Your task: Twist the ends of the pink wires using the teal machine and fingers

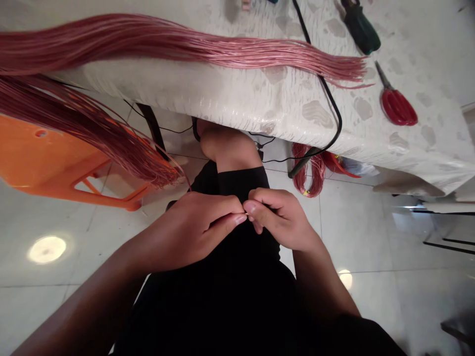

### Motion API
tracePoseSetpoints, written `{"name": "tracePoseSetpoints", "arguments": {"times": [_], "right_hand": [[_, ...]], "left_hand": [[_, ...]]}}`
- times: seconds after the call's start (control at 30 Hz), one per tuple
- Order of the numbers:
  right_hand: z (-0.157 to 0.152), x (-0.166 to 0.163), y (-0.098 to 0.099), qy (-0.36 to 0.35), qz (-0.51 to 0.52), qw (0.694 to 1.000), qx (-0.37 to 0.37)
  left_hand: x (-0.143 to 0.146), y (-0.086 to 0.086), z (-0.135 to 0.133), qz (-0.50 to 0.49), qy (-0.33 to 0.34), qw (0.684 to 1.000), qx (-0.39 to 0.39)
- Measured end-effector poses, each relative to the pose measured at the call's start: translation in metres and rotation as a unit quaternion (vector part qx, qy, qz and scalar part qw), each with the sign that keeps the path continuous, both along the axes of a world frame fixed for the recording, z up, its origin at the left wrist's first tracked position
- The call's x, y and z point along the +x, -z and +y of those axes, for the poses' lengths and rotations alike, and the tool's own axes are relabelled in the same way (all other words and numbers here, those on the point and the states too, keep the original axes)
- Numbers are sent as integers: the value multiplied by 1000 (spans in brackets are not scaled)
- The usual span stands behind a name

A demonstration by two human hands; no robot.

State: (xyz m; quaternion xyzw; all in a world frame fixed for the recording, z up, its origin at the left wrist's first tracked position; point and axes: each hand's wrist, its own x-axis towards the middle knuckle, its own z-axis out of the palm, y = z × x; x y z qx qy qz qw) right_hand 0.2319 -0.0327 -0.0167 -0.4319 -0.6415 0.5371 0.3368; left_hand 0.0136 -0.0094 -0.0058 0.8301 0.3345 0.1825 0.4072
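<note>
My left hand [208, 220] and my right hand [280, 215] meet above my lap, fingertips almost touching. Both are closed in a pinch on a thin reddish wire [189, 184], whose short coppery end shows between the thumbs. From behind my left hand the wire runs up toward a hanging bundle of reddish wires [111, 133] at the left. Most of the held piece is hidden by my fingers. A second long bundle of the same wires [222, 49] lies across the table [237, 96], beyond both hands.
Red-handled scissors [400, 108] and a dark green-handled tool [361, 30] lie on the table's right side. A black cable [334, 106] droops over the edge. An orange plastic stool [48, 163] stands at the left under the hanging wires. Below the table hangs a tied wire coil [315, 180].
</note>
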Motion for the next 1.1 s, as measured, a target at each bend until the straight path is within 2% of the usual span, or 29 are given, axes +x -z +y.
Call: {"name": "tracePoseSetpoints", "arguments": {"times": [0.2, 0.37, 0.4, 0.47, 0.57, 0.63, 0.7, 0.8, 0.9, 1.0, 1.1], "right_hand": [[2, -3, -2, 26, 5, 1000, 9], [4, 4, 3, 177, 52, 983, 28], [5, 6, 3, 189, 59, 980, 28], [4, 7, 3, 150, 52, 987, 20], [3, 3, 2, 37, 6, 999, 31], [1, -2, 3, 8, -17, 998, 57], [0, -8, 4, 17, -29, 996, 85], [-4, -17, 6, 52, -43, 988, 137], [-8, -25, 8, 124, -61, 961, 239], [-8, -32, 8, 166, -61, 939, 296], [-4, -36, 10, 183, -49, 927, 323]], "left_hand": [[-1, -6, 2, -27, -15, 998, -53], [-2, -5, 2, -35, -48, 995, -74], [-2, -5, 2, -34, -53, 995, -75], [-1, -6, 2, -34, -55, 995, -76], [2, -5, 1, -29, -49, 996, -70], [3, -4, 0, -23, -54, 997, -59], [4, -3, 0, -22, -55, 996, -61], [3, -3, -1, -26, -43, 993, -104], [2, -5, -3, -31, -34, 989, -143], [0, -6, -5, -18, -55, 989, -133], [-1, -5, -5, 11, -75, 988, -133]]}}
